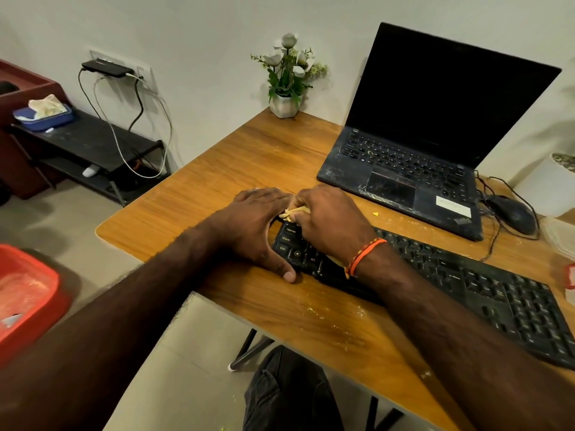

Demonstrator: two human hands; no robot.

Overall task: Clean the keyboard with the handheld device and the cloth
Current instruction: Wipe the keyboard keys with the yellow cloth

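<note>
A black keyboard [451,275] lies slanted across the wooden desk [236,157]. My left hand [252,228] rests at the keyboard's left end, fingers along its far corner and thumb against its near edge. My right hand [326,225] presses down on the left keys and grips a bunched yellow cloth [292,212], of which only a small bit shows between my fingers. No handheld device is in view.
An open dark laptop [420,169] stands behind the keyboard, with a black mouse [513,214] and cables to its right. A potted white-flower plant [287,79] sits at the desk's far corner. Crumbs dot the desk. A red tub [25,290] is at the left, a black shelf [87,141] beyond.
</note>
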